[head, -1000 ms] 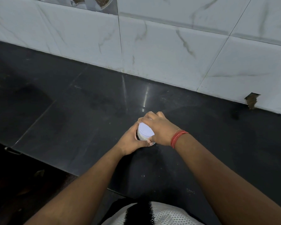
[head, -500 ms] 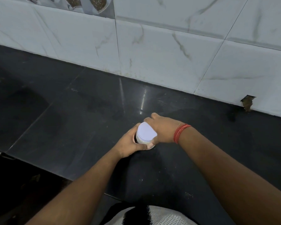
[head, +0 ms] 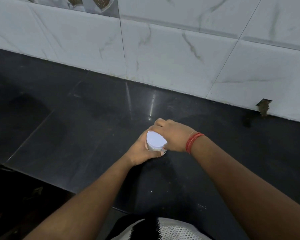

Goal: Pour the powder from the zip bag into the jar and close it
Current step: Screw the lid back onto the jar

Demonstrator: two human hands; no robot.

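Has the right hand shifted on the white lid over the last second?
Yes. The right hand has slid off to the lid's right, exposing more of the white round lid; the jar itself stays put relative to the glare streak on the black counter.

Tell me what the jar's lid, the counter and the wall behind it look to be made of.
Lid: smooth, matte white, probably plastic; its even, flat colour suggests so. Counter: polished black stone, likely granite, since it mirrors a streak of light and shows slab seams. Wall: glossy white tiles with grey marble-like veins and grout lines, ceramic or real marble, I cannot tell which.
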